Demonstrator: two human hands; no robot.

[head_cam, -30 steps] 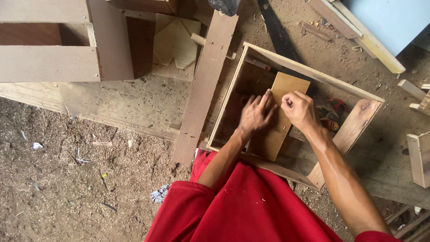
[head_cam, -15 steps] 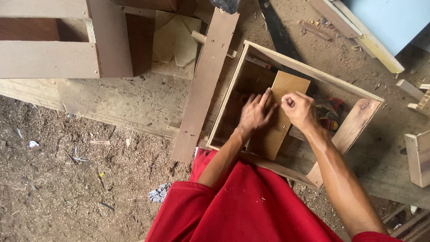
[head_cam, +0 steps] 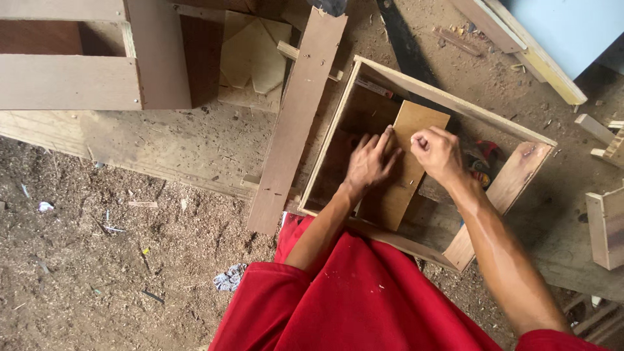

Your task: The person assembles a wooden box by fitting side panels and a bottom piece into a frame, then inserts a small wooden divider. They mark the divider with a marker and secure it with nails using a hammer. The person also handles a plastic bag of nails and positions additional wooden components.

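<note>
My left hand lies flat, fingers spread and extended, palm down on the plywood panel, with nothing clasped in its grip; the fingertips reach the panel's left edge and overlap into the dark interior beside it. My right hand is curled into a loose fist at the panel's right edge, thumb and fingers pinched together; whether something small sits in that grip cannot be determined from this view. The plywood panel is a light brown rectangle standing tilted inside the open wooden box frame, running from the frame's far side down toward its near rail. The box frame rests on the sawdust-covered floor, its long sides set diagonally in the view, with a short reddish end board closing its right corner. Some red and dark items lie inside the frame just beyond my right hand; their kind cannot be identified. A long narrow plank lies just beside the frame's left side, parallel to it. Further left stands a larger wooden structure of boards joined at right angles. Flat plywood offcuts lie between that structure and the plank. My red garment fills the lower centre of the view.
</note>
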